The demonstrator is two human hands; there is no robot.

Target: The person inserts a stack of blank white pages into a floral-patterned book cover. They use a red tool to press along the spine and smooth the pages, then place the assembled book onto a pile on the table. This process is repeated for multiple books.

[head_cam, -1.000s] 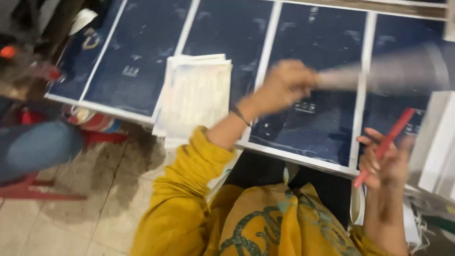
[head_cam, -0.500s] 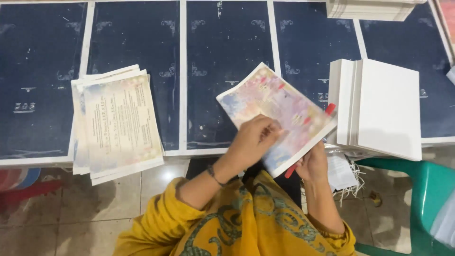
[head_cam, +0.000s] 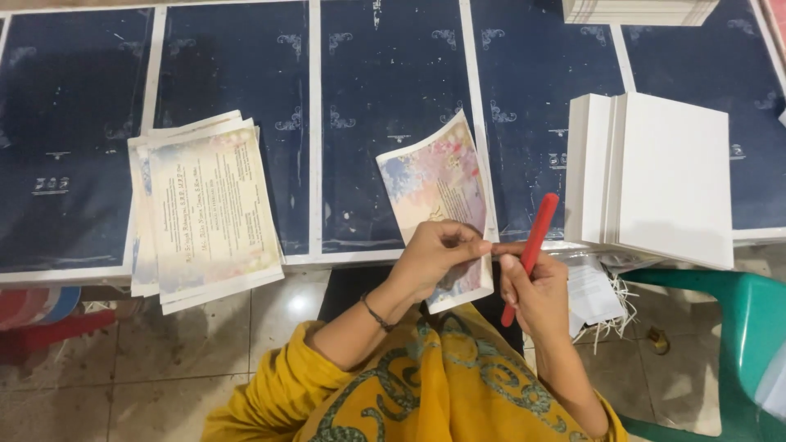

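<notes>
Yellow sleeves (head_cam: pixel 327 368) with a dark scroll pattern fill the bottom of the view, and from them both hands come together at the near edge of the work surface. The left hand (head_cam: pixel 434 258), a thin dark band on its wrist, has its fingers pinched shut on the near right edge of a printed sheet (head_cam: pixel 438 192). The right hand (head_cam: pixel 536 290) is closed around a red stick-like tool (head_cam: pixel 530 250), and its forefinger reaches across to touch the sheet's edge just beside the left fingertips.

The sheet is a pale rectangle with a white border, washed in soft blue, pink and cream, with lines of small print that are too fine to make out. Its long axis runs from the person outward, tilted a little to the right, its far corner pointing away toward the middle of the table; the near end overhangs the table edge above the lap. The red tool stands almost parallel to it, upper end leaning right and away.

Further left lies a fanned stack of similar printed sheets (head_cam: pixel 205 213), partly overhanging the edge. To the right sits a stack of plain white cards (head_cam: pixel 663 176), beside a green plastic chair (head_cam: pixel 737 327). Dark blue panels (head_cam: pixel 385 90) with white margins cover the table beyond.
</notes>
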